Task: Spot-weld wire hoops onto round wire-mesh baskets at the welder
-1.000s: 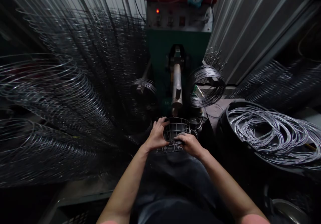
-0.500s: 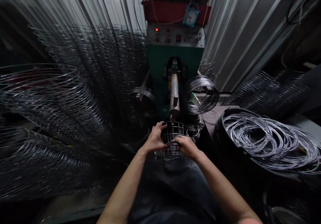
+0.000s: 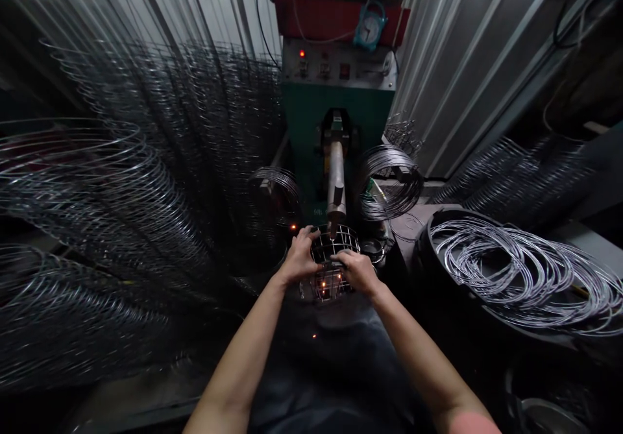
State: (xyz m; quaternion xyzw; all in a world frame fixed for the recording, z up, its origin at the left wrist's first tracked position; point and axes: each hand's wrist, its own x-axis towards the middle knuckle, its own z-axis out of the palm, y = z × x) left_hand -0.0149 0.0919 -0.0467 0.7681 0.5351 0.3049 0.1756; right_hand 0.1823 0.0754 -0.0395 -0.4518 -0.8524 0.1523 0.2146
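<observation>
so, both hands hold the wire cage [image 3: 335,244] up under the tip of the welder's electrode [image 3: 335,178], which meets or nearly meets its top edge; it is hard to tell which. orange sparks [image 3: 324,285] show at the cage's lower wires. the left hand [image 3: 302,257] wraps the near side with its fingers curled over the rim, while the right hand [image 3: 357,270] lies across the middle, closed firmly on the wires. a steady hold seems to matter most here: wires pressed together, cage square to the electrode, fingers clear of the sparks. to the right, a black tub [image 3: 428,272] holds a loose heap of bright wire hoops [image 3: 511,272], and a small metal bowl [image 3: 372,250] sits just beside the cage. stacks of wire rings [image 3: 97,181] hang on the left, a wire coil [image 3: 392,184] hangs just right of the electrode, and a steel pan [image 3: 548,418] shows in the bottom right corner.
</observation>
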